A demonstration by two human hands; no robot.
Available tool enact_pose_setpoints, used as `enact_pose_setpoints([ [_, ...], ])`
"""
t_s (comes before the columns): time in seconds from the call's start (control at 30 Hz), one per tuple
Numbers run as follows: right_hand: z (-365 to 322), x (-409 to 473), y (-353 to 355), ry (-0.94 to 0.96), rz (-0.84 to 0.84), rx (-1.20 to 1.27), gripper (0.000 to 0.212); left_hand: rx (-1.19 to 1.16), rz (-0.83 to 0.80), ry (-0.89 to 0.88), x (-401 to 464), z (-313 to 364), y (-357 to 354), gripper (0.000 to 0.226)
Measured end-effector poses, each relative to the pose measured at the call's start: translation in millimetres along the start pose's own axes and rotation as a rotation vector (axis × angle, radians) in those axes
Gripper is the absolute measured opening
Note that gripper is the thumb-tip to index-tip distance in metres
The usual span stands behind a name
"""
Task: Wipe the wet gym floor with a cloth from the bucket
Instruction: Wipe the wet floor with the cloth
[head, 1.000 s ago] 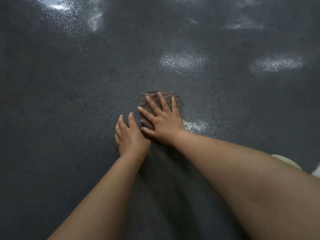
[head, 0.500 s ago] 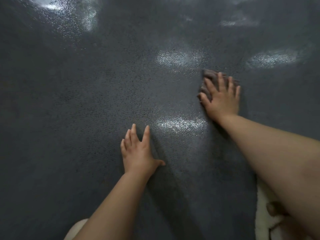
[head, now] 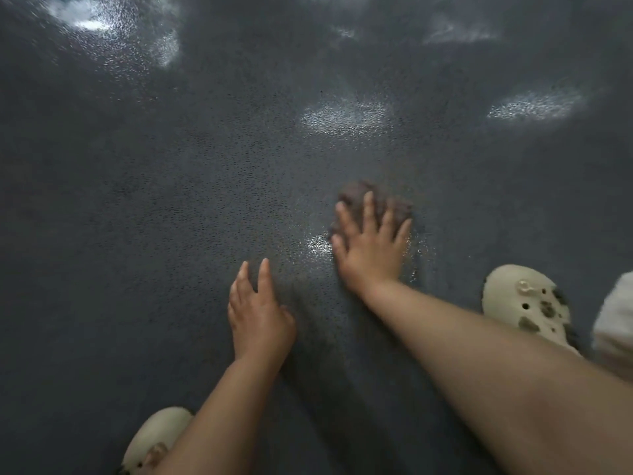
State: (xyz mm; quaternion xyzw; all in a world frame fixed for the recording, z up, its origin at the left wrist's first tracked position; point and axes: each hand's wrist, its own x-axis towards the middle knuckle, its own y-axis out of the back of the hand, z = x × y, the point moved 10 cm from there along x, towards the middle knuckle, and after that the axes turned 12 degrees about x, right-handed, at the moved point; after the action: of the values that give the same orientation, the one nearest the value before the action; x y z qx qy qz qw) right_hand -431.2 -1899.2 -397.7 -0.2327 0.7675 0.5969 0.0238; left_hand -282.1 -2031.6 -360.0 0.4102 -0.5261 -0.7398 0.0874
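The right hand (head: pixel 371 248) is pressing flat, fingers spread, on the cloth (head: pixel 359 200) lying on the wet floor (head: pixel 171 200). The left hand (head: pixel 257 313) is resting open on the floor nearby, holding nothing.

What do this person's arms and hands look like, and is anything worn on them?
Both forearms are bare up to the frame's edge: no sleeves show. The left hand and the right hand have no gloves, and no rings, watch or bands are visible on hands or wrists. The fingernails look short and unpainted, though the picture is slightly blurred.
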Motion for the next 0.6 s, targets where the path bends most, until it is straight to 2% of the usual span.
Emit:
enact_pose_setpoints([
  [0.17, -62.9, -99.2, -54.6, 0.482, -0.131, -0.012, 0.058, -0.049, 0.001, 0.067, -5.9, 5.5, 1.3, 0.073],
  [0.33, -49.0, -109.9, -56.7, 0.771, -0.208, -0.085, 0.059, -0.044, -0.013, 0.013, -17.3, 34.2, -3.7, 0.072],
  [0.4, -31.9, -91.8, -46.0, 0.766, -0.198, -0.104, 0.056, -0.036, -0.003, -0.037, -21.7, 48.3, -8.6, 0.071],
  [0.6, 35.8, -26.3, 6.2, 0.422, -0.108, -0.08, 0.058, 0.095, -0.055, -0.161, -33.3, 93.3, -33.9, 0.075],
])
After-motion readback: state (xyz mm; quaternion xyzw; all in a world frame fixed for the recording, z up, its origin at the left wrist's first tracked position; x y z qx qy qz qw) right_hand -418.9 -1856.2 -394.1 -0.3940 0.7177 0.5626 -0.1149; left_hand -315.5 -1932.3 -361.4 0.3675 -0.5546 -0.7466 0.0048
